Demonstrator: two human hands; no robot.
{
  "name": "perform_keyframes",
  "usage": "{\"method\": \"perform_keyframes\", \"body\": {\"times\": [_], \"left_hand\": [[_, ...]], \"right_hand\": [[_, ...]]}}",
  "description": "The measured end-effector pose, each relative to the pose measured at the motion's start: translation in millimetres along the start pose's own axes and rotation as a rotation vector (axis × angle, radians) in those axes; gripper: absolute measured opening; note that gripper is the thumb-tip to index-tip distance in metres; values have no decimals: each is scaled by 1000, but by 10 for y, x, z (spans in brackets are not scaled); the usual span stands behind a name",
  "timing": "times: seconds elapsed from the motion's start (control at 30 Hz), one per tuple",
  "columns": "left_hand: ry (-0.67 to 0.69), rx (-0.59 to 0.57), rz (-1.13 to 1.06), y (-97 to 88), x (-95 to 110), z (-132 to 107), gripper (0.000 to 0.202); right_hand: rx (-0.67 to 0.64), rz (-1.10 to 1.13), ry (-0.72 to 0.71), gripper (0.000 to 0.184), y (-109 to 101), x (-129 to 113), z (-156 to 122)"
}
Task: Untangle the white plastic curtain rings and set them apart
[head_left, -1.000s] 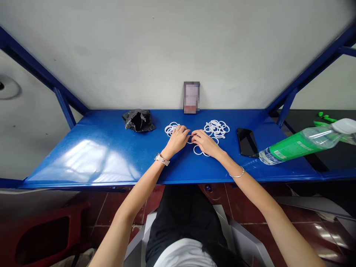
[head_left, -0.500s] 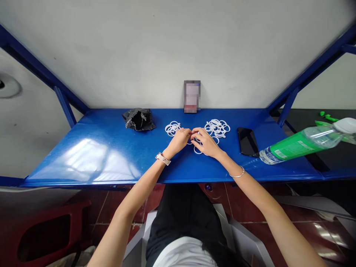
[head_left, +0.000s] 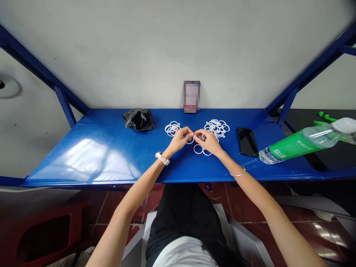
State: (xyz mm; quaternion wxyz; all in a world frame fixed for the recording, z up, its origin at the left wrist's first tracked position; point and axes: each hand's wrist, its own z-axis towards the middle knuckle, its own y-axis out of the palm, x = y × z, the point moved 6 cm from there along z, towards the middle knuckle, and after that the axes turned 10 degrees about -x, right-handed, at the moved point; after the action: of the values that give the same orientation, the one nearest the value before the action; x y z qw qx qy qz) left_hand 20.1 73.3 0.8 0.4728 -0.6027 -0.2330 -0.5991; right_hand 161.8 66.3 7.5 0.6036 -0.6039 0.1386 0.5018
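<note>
Blue counter point(head_left: 111, 155) against a grey wall. At centre, the left hand point(head_left: 180, 138) and right hand point(head_left: 208, 141) meet fingertip to fingertip, both pinching one white ring point(head_left: 190, 141) just above the counter. Risk: the thin ring may slip from the pinch, drop among the loose rings point(head_left: 217, 128) at 1 o'clock and get mixed in with them.

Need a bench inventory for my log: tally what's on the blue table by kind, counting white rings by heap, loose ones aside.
White ring heaps: 2
Black crumpled bag: 1
Black phone: 1
Green-label bottle: 1
Upright card: 1
Total: 6
</note>
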Motion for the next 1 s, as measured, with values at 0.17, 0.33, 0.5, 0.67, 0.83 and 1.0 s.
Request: {"method": "perform_keyframes", "body": {"times": [0.17,0.33,0.5,0.67,0.83,1.0], "left_hand": [[21,-17,-114,15,-5,9,41],[-25,-70,-215,48,-26,18,43],[-88,-162,-232,104,-29,16,47],[-148,-271,-329,210,-3,-12,50],[-110,-326,-486,306,58,-26,56],[-110,-318,-587,341,34,-22,66]], "right_hand": [[-26,103,19,13,33,6,-2],[14,318,45,27,26,42,7],[-94,588,129,43,113,101,11],[-200,681,225,44,191,97,-23],[-260,842,200,40,218,-23,-48],[-252,945,199,38,265,-26,-43]]}}
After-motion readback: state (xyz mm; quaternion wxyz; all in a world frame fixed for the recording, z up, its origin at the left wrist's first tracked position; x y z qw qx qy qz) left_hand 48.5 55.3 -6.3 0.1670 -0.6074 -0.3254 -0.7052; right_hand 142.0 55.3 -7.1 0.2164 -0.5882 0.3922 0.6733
